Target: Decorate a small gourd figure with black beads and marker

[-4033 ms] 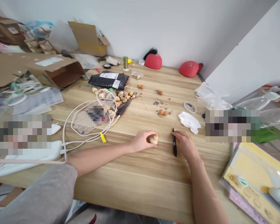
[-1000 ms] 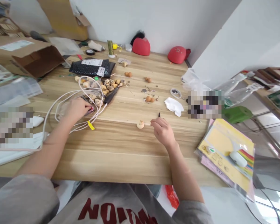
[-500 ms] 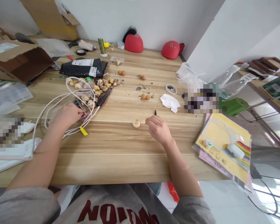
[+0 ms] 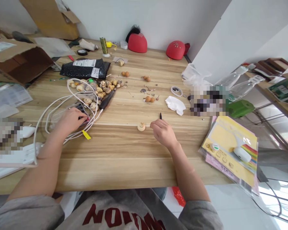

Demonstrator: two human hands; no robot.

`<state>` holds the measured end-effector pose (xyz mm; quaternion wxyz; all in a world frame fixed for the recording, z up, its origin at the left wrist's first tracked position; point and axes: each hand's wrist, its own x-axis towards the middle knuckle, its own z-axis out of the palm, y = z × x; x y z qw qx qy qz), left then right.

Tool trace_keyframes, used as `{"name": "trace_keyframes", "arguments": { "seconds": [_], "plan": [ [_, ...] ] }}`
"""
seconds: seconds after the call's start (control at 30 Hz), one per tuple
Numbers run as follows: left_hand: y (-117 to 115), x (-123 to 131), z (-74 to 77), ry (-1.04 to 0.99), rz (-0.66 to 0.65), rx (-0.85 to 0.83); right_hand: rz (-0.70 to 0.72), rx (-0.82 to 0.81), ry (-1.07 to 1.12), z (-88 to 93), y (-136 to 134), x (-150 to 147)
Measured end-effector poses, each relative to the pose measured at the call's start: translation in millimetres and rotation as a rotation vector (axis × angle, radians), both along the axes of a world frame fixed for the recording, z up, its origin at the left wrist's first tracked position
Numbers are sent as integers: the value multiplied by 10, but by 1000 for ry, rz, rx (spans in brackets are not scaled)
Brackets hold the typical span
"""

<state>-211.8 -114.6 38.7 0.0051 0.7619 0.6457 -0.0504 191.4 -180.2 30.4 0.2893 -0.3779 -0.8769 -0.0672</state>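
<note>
My left hand (image 4: 69, 120) lies on a flat dark object with a pink edge (image 4: 83, 112), inside the loops of a white cable (image 4: 62, 105); its fingers are curled over it. My right hand (image 4: 163, 132) rests on the wooden table (image 4: 124, 153) with fingers closed around a black pen (image 4: 160, 116), whose tip sticks out above the knuckles. A small pale gourd (image 4: 141, 126) stands upright just left of my right hand, not touched.
A pile of small gourds (image 4: 103, 89) and a black pouch (image 4: 86, 68) lie behind the cable. White tissue (image 4: 174, 105), a tape ring (image 4: 176, 91), two red objects (image 4: 158, 46), cardboard boxes (image 4: 19, 60) and a yellow packet (image 4: 232, 150) surround the work area.
Four seconds ago my left hand held the gourd; it now stands alone while that hand rests by the cable. Over the last second almost nothing moved.
</note>
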Motion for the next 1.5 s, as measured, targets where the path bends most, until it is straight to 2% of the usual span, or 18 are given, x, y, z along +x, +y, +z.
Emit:
{"name": "trace_keyframes", "arguments": {
  "seconds": [0.37,0.6,0.73,0.87,0.93,1.0,1.07,1.13,1.23,1.3,1.4,1.5],
  "plan": [
    [20,-122,-68,-132,-17,-65,9,-15,-8,-26,-4,-24],
    [-17,-22,-4,-226,51,-14,7,-31,8,1,-11,-40],
    [-69,5,65,-296,164,0,14,-20,17,-9,-14,-45],
    [-131,35,114,-516,291,87,17,-37,30,-23,-10,-43],
    [-190,137,145,-723,282,119,28,-35,52,-19,-21,-63],
    [-298,333,184,-1014,263,96,53,-36,115,-5,-62,-123],
    [-461,603,217,-1299,256,-31,88,-62,241,16,-145,-234],
    [-652,890,228,-1473,182,-285,129,-134,401,40,-274,-386],
    [-899,1220,185,-1574,146,-646,242,-335,525,66,-506,-623],
    [-1002,1332,126,-1613,146,-828,316,-431,559,68,-634,-739],
    [-1078,1380,35,-1702,172,-956,328,-456,578,48,-725,-818],
    [-1112,1386,-22,-1775,201,-1003,282,-447,601,18,-721,-818]
  ]
}}
